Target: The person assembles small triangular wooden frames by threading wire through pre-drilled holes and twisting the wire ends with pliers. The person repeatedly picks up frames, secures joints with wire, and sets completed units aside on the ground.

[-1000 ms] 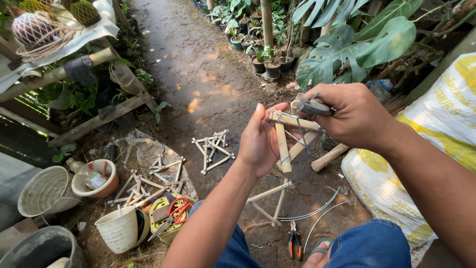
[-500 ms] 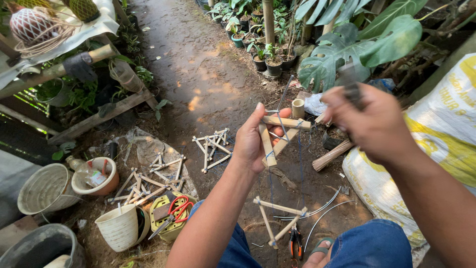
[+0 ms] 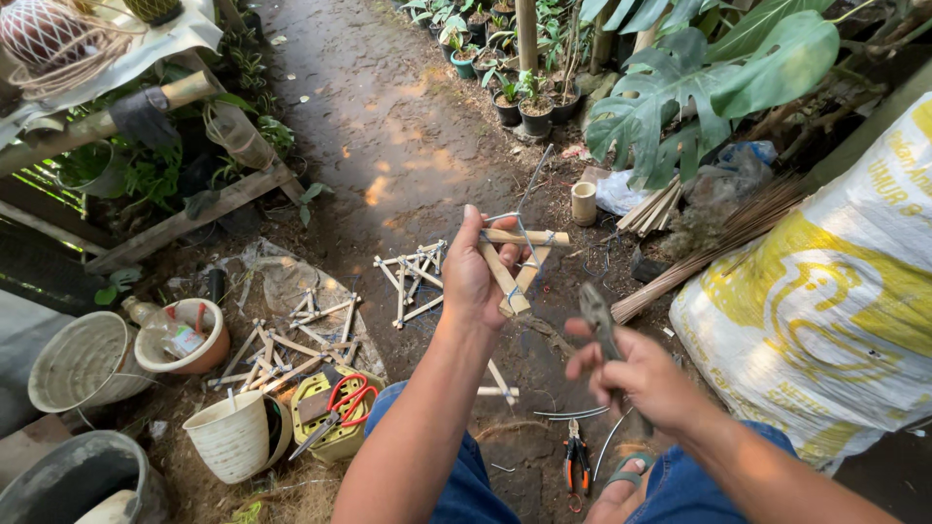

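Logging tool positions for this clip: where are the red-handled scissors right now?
In the head view, lower left: the red-handled scissors lie on a yellow-green container, beside the white bucket, left of the person's left forearm.

Right hand: dropped from the stick frame, now nearer (pliers in grip).
Wire: now sticks up free.

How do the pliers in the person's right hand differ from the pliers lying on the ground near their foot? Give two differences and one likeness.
The pliers in the right hand are held up in the air, while the orange-handled pliers lie flat on the dirt. The held pair looks grey and dark all over; the ground pair has bright orange and black grips. Both are small hand pliers within the right hand's reach.
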